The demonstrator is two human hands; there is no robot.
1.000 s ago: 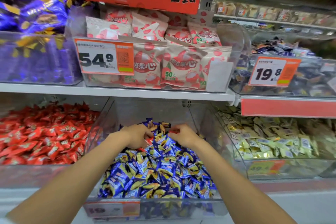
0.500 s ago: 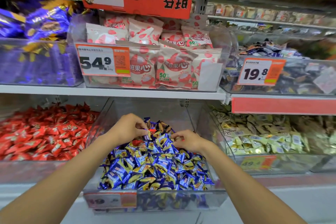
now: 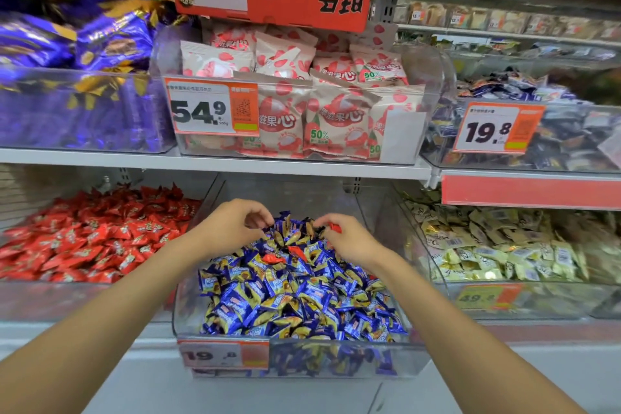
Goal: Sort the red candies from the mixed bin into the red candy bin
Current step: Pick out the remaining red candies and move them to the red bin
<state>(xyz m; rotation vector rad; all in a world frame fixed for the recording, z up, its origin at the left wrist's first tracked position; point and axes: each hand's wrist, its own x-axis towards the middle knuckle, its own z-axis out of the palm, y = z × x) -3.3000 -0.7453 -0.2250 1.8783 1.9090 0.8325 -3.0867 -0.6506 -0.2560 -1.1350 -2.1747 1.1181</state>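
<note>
Right hand pinches one red candy; two loose red candies lie between it and the curled left hand, whose grip is unclear.

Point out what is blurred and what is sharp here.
Head view: purple bags at left, pale candies at right and the mixed bin's front label are blurred; the 54.9 price tag and the red candy the right hand pinches are sharp.

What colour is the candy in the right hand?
A red candy, pinched in the right hand; head view.
</note>
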